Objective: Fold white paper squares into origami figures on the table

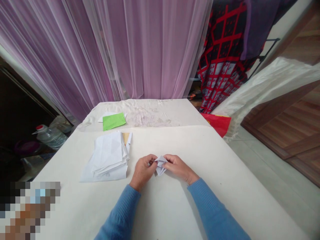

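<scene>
Between my two hands is a small piece of folded white paper (160, 164), roughly diamond-shaped with several creased layers showing. My left hand (144, 170) pinches its left edge, thumb on the near face and the other fingers curled behind. On the opposite side my right hand (178, 166) grips it the same way, with its thumb pressed on the folds. Both hands are just above the white table, near its middle. The fingertips behind the paper are partly hidden.
A stack of white paper sheets (108, 153) lies left of my hands. Farther back is a bright green sheet (114, 121) over a white one. The white-covered table (200, 206) ends at a purple curtain (155, 50). A large water bottle (50, 136) stands off the left edge.
</scene>
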